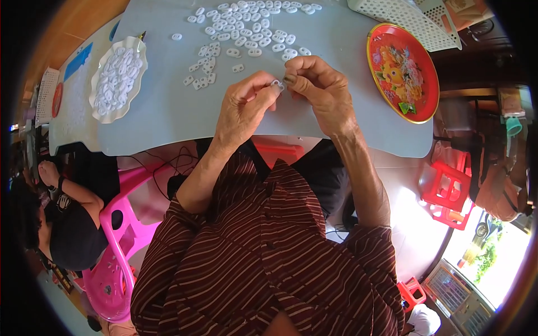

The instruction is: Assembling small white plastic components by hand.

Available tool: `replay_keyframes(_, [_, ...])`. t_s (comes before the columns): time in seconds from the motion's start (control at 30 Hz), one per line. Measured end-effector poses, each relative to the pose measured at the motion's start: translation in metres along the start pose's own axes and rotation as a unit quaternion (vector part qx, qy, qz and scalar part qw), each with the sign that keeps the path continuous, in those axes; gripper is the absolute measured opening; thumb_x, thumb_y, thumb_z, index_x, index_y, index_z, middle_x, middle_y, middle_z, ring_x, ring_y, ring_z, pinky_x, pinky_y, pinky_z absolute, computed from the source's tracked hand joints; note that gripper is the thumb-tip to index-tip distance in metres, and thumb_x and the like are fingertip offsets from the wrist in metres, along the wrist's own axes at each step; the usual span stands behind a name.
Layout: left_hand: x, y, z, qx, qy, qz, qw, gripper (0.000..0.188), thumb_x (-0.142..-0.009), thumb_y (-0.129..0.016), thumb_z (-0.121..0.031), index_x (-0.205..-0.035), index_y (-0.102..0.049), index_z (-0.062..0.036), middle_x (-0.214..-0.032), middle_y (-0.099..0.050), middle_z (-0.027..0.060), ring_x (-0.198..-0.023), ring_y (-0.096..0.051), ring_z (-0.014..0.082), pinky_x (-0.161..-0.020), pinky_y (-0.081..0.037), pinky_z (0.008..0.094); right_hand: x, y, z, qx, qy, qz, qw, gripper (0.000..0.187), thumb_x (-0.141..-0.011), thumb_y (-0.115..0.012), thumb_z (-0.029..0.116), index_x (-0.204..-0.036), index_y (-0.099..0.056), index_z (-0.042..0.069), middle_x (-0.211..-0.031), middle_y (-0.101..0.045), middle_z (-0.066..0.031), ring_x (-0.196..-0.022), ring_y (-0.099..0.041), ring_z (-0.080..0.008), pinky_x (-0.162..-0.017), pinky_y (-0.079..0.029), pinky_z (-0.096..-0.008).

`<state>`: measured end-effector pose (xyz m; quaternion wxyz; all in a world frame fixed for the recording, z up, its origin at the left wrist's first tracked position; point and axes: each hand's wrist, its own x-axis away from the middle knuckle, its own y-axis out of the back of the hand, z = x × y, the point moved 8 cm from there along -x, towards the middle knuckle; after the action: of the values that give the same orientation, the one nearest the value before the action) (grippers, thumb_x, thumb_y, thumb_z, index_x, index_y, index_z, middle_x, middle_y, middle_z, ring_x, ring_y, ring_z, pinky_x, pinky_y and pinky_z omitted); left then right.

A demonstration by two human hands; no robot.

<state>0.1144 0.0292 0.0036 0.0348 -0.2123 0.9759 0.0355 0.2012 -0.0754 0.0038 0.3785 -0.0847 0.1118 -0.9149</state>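
Above the near part of the grey table [168, 126], my left hand [241, 109] pinches a small white plastic piece [277, 85] between thumb and fingertips. Close on its right, my right hand [325, 95] has thumb and forefinger pressed together beside that piece; whatever lies between them is too small to make out. Beyond my hands spread several white oval pieces with two holes [241, 32]. Nearer my left hand lie several smaller, squarish white pieces with two holes [207, 78]. One oval piece [177, 37] sits apart on the left.
A scalloped white dish [142, 61] heaped with white pieces stands at the left. On the right is a red round tray [428, 84] with a gold rim, a green wrapped item [407, 108] on it. A white perforated basket [403, 22] stands behind. Someone sits left, near a pink chair [126, 224].
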Motion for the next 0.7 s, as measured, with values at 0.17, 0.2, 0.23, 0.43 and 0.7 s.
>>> replay_keyframes(0.17, [0.0003,-0.0010,-0.0015,-0.009,-0.001,0.005,1.000,0.015,-0.086,-0.055,-0.017,-0.082,-0.059,-0.0023,-0.058,-0.050,-0.0015,-0.053,-0.039,0.0034,-0.048,-0.033,0.0217,0.0007,-0.0002,-0.0008,0.004,-0.002,-0.003,1.000,0.016,-0.084,-0.065,0.006,-0.099,-0.061,0.004,-0.085,-0.061,-0.0007,-0.076,-0.055,-0.0086,-0.067,-0.044,-0.0235])
replay_keyframes(0.2, [0.0003,-0.0015,-0.0016,-0.010,0.003,0.007,1.000,0.016,-0.086,-0.055,-0.017,-0.081,-0.058,-0.0023,-0.058,-0.050,-0.0017,-0.053,-0.039,0.0032,-0.048,-0.032,0.0216,0.0010,-0.0005,-0.0007,0.011,-0.004,-0.003,1.000,0.016,-0.084,-0.065,0.006,-0.100,-0.061,0.004,-0.085,-0.061,-0.0008,-0.076,-0.055,-0.0087,-0.067,-0.044,-0.0236])
replay_keyframes(0.23, [0.0004,-0.0020,-0.0014,-0.011,0.006,0.008,1.000,0.016,-0.086,-0.055,-0.017,-0.080,-0.058,-0.0023,-0.058,-0.049,-0.0019,-0.053,-0.038,0.0031,-0.048,-0.032,0.0215,0.0012,-0.0004,-0.0010,0.011,-0.004,-0.003,1.000,0.016,-0.084,-0.065,0.006,-0.100,-0.061,0.004,-0.085,-0.061,-0.0008,-0.076,-0.055,-0.0087,-0.067,-0.044,-0.0236])
replay_keyframes(0.43, [0.0009,-0.0030,-0.0003,-0.021,0.002,0.015,1.000,0.016,-0.086,-0.055,-0.016,-0.079,-0.056,-0.0019,-0.059,-0.048,-0.0023,-0.053,-0.038,0.0030,-0.048,-0.032,0.0213,0.0006,0.0008,-0.0015,0.018,0.002,0.002,1.000,0.017,-0.084,-0.065,0.005,-0.100,-0.060,0.004,-0.085,-0.061,-0.0009,-0.077,-0.055,-0.0087,-0.068,-0.045,-0.0237])
replay_keyframes(0.7, [0.0024,-0.0053,-0.0024,-0.019,-0.024,0.009,0.999,0.013,-0.086,-0.056,-0.010,-0.077,-0.054,-0.0007,-0.060,-0.047,-0.0028,-0.054,-0.037,0.0029,-0.048,-0.032,0.0205,0.0017,-0.0014,0.0010,0.046,0.030,0.026,0.998,0.017,-0.085,-0.065,0.006,-0.101,-0.059,0.003,-0.087,-0.061,-0.0017,-0.079,-0.056,-0.0082,-0.070,-0.046,-0.0227])
